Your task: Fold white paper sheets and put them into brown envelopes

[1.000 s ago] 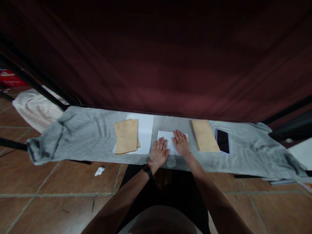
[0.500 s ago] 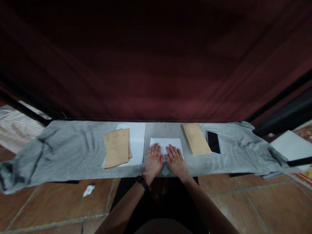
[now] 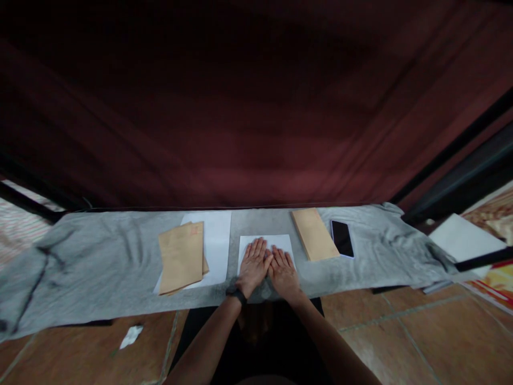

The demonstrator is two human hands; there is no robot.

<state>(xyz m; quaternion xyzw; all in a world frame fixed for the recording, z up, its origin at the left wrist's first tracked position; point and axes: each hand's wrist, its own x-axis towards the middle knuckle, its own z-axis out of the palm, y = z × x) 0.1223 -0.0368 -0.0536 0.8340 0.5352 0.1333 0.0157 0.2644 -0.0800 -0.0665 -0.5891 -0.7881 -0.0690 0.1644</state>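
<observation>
A white sheet of paper (image 3: 247, 240), seemingly folded, lies on the grey cloth in front of me. My left hand (image 3: 254, 266) rests flat on its left part, fingers stretched out, a dark band on the wrist. Flat on the right part is my right hand (image 3: 282, 271), fingers extended. The two hands touch or nearly touch at the thumbs, and they cover much of the paper's near side. To the left, brown envelopes (image 3: 181, 259) lie on larger white sheets (image 3: 218, 246). Right of the paper sits a stack of brown envelopes (image 3: 315, 235).
A phone (image 3: 342, 238) with a dark screen lies right of the envelope stack. Grey cloth (image 3: 116, 256) covers the narrow table. Behind it rises a dark red surface (image 3: 256, 133). A crumpled white tissue (image 3: 131, 337) lies on the tiled floor (image 3: 433, 326).
My hands have come closer together on the paper, the thumbs now meeting or nearly so. The camera view has shifted slightly, moving the table lower and left in the picture.
</observation>
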